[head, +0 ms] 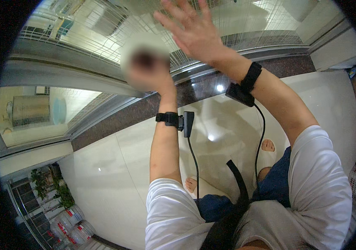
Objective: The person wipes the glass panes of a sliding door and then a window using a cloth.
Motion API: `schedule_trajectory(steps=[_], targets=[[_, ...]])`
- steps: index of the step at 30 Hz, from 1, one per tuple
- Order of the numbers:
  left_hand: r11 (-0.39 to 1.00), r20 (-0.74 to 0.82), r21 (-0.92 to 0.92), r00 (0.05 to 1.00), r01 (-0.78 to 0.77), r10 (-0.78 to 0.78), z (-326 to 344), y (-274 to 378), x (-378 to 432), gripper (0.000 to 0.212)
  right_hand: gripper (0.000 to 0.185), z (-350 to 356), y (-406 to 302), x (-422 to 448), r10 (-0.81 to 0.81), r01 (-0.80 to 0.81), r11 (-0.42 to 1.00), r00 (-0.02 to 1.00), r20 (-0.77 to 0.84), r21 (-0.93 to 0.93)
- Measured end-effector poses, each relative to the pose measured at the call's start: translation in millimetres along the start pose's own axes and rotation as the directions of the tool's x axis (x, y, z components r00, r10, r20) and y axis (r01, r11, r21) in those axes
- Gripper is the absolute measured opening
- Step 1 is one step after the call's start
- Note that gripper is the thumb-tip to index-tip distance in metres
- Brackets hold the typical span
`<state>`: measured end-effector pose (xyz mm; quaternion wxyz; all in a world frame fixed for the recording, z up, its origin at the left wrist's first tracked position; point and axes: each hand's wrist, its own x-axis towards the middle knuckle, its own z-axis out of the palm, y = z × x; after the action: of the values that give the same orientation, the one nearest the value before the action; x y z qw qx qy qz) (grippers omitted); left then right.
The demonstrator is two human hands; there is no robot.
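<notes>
Before me stands a framed glass door (253, 18) with a pattern of fine crossing lines. My right hand (193, 34) is raised in front of it, palm forward, fingers spread, with nothing in its grasp. Whether it touches the glass cannot be told. Close to the metal door frame (93, 76) is my left hand (151, 75). A round blur covers most of that hand, hiding its fingers and anything in them. Each wrist wears a black strap, and a cabled black device sits beside each.
A dark stone threshold (193, 90) runs under the door, bordering the glossy tiled floor (127, 162). Large clear plastic bottles (68, 223) and green plants (63, 193) stand by a metal rack (24, 206) at lower left. Through the left pane shows a metal pot (31, 111).
</notes>
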<state>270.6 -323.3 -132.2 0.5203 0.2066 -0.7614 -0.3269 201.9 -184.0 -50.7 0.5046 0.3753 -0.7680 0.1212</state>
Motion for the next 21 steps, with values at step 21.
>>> schedule_trajectory(steps=[21], targets=[[0.764, 0.399, 0.116, 0.734, -0.635, 0.549, -49.3, -59.1, 22.9, 0.058, 0.04, 67.5, -78.6, -64.5, 0.038, -0.128, 0.902, 0.975, 0.219, 0.413]])
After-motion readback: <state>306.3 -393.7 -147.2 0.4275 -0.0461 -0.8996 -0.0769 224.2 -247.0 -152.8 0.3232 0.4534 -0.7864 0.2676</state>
